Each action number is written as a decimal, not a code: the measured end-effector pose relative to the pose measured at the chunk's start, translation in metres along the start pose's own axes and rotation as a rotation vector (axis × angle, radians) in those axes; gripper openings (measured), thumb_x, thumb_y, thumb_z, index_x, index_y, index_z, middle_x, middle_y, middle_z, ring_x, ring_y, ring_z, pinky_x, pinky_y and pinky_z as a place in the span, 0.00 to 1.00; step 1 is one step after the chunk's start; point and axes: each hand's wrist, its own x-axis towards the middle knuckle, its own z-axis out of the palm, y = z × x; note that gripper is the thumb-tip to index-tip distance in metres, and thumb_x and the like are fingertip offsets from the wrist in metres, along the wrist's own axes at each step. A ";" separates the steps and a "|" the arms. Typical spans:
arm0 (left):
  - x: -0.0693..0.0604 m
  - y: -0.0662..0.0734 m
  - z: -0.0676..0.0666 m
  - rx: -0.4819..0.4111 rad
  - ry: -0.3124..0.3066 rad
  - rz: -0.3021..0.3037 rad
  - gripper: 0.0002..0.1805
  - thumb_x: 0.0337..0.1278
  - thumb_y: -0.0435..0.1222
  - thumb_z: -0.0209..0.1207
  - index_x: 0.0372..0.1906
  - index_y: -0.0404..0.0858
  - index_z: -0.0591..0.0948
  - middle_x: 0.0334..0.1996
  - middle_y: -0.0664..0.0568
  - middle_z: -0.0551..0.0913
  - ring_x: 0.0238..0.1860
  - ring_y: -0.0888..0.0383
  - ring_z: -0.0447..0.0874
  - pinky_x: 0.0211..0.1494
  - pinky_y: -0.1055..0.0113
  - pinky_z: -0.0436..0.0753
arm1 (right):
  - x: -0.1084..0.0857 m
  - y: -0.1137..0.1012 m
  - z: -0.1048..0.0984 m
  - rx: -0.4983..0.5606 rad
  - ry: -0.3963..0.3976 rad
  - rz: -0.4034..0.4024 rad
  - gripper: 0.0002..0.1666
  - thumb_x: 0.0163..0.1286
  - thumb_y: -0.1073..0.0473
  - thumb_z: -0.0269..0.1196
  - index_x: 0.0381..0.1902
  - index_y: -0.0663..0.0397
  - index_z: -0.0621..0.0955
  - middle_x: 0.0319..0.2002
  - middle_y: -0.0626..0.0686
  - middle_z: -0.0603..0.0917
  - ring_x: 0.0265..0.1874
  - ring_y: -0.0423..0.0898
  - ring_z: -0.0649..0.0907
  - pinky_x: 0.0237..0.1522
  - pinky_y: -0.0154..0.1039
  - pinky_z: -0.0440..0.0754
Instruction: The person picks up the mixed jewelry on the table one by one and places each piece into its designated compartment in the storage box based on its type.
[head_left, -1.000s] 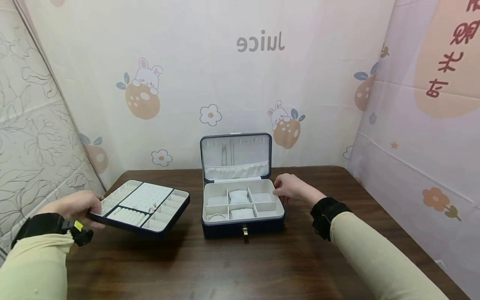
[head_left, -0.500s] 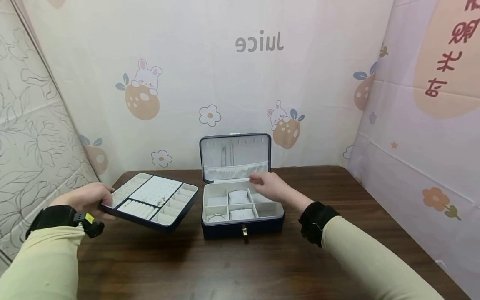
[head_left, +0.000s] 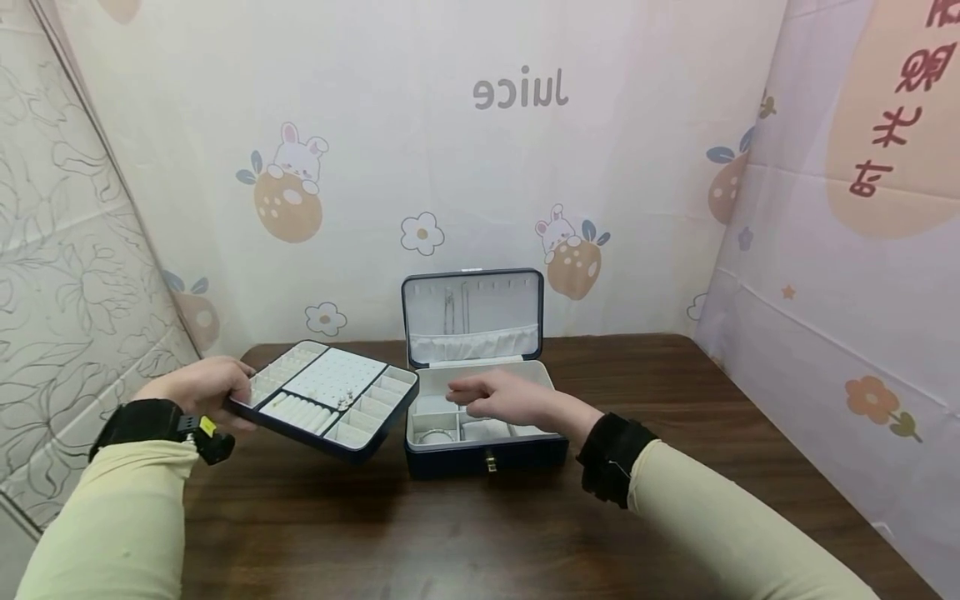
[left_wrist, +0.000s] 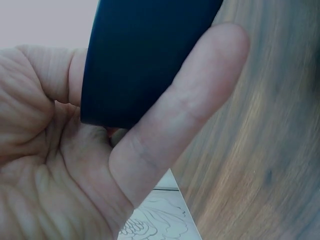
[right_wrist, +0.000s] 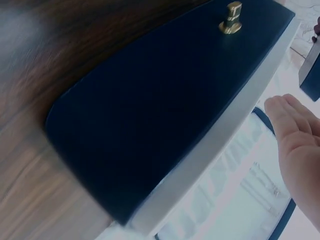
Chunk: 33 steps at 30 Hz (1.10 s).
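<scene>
My left hand (head_left: pixel 206 387) grips the left corner of a navy jewelry tray (head_left: pixel 330 375), held tilted above the table. Its white lining has ring rolls, small compartments and a dotted panel with small earrings near one corner. In the left wrist view, fingers wrap the tray's dark edge (left_wrist: pixel 140 55). An open navy jewelry box (head_left: pixel 457 463) stands right of the tray, whose right corner overlaps the box's left side in view. My right hand (head_left: pixel 517 400) hovers over the box with fingers extended, holding nothing, and hides part of the compartments. A bracelet (head_left: pixel 435 436) lies in the front left compartment.
The raised lid (head_left: pixel 498 304) has necklaces hanging inside and a gathered pocket. A gold clasp (right_wrist: pixel 231 19) juts from the box front. Dark wooden table (head_left: pixel 450 542) lies all around, with a printed curtain (head_left: pixel 360 167) behind and at the sides.
My left hand has brought the tray rightward and slightly up, toward the box. My right hand has moved left from the box's right edge to above its compartments. The box stays put.
</scene>
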 end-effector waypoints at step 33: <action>0.016 0.034 0.034 -0.145 -0.068 0.015 0.34 0.50 0.21 0.50 0.67 0.23 0.59 0.42 0.39 0.80 0.40 0.49 0.85 0.48 0.51 0.87 | -0.003 -0.011 -0.007 0.548 0.006 -0.002 0.45 0.78 0.55 0.58 0.81 0.63 0.49 0.79 0.61 0.60 0.75 0.53 0.67 0.72 0.45 0.67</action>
